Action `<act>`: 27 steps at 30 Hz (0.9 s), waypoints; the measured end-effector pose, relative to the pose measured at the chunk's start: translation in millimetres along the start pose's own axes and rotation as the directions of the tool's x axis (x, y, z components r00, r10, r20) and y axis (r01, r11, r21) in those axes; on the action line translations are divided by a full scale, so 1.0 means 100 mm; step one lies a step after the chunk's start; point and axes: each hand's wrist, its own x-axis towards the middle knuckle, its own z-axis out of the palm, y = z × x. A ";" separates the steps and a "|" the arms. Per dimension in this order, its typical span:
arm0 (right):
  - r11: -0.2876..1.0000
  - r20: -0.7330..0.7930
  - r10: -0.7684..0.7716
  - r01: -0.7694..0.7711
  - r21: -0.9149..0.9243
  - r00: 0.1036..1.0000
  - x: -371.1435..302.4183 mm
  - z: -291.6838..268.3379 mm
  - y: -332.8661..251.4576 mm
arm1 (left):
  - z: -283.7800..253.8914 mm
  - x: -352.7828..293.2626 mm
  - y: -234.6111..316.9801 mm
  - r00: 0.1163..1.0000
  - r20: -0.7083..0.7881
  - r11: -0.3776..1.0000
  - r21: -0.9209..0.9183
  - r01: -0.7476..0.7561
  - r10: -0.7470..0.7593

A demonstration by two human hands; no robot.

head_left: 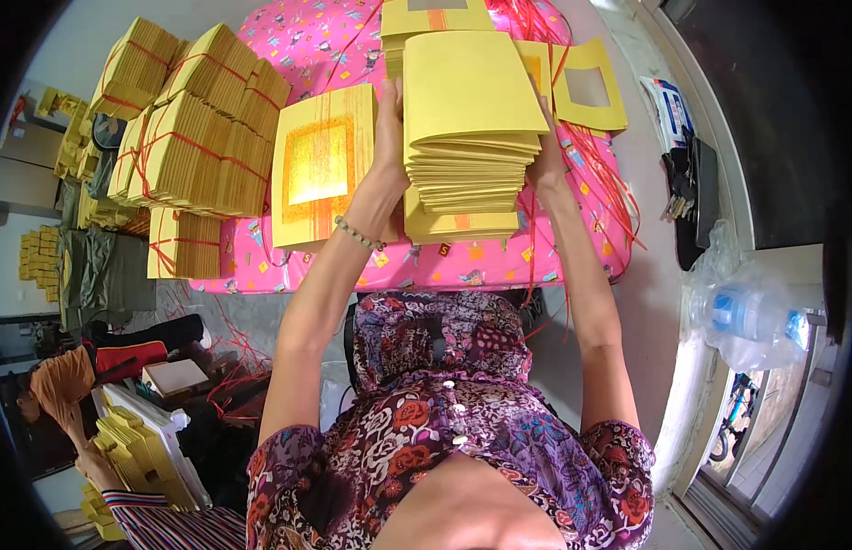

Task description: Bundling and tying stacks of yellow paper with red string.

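Between my two hands stands a thick stack of folded yellow paper sheets (467,92), its rounded folds facing me. My left hand (389,133) presses its left side, with the fingers partly hidden. Against the right side rests my right hand (546,156), also partly covered by the stack. Beneath lies more yellow paper (461,225) with a reddish printed strip. Left of my left hand is a pile of yellow sheets (288,206) whose top one bears a shiny gold square. Right of the stack sits a yellow paper piece with a square cutout (598,115).
Red-tied yellow paper bundles (201,147) are piled at the table's left. Loose red strings (608,188) trail over the pink patterned tablecloth (298,46). At lower left, another person's arm (91,458) is beside more yellow paper (137,449). A plastic-wrapped bottle (738,307) is at right.
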 end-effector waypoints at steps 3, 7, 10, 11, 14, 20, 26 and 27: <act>0.994 -0.022 0.001 0.001 0.111 1.000 0.05 0.08 -0.12 | 0.02 0.02 -0.02 0.999 -0.002 0.999 0.010 -0.033 0.033; 0.999 0.032 0.022 -0.021 -0.026 0.999 -1.59 0.02 -0.21 | -0.21 -0.16 0.18 0.988 -0.075 0.989 0.081 -0.125 0.131; 0.999 -0.069 0.011 -0.015 -0.046 0.998 0.00 0.24 -0.13 | 0.18 -0.03 -0.02 0.999 -0.029 0.996 0.088 -0.028 0.031; 0.999 -0.069 0.021 -0.023 -0.037 0.997 -0.10 0.22 -0.15 | 0.18 -0.05 0.00 0.999 -0.034 0.996 0.088 -0.031 0.034; 0.999 -0.074 0.043 -0.044 -0.013 0.996 -0.03 0.27 -0.13 | 0.16 -0.05 0.03 0.997 0.066 0.987 0.158 0.021 -0.032; 0.996 -0.089 0.081 -0.079 0.036 0.993 -0.13 0.27 -0.13 | 0.12 -0.03 -0.02 1.000 0.009 0.985 0.169 -0.029 0.028; 0.991 -0.117 0.114 -0.106 0.079 0.987 -0.10 0.25 -0.14 | 0.19 -0.05 0.00 1.000 0.013 0.981 0.192 -0.005 0.002; 0.990 -0.121 0.119 -0.109 0.087 0.985 -0.14 0.20 -0.16 | 0.19 -0.05 0.00 1.000 0.002 0.981 0.193 -0.001 0.001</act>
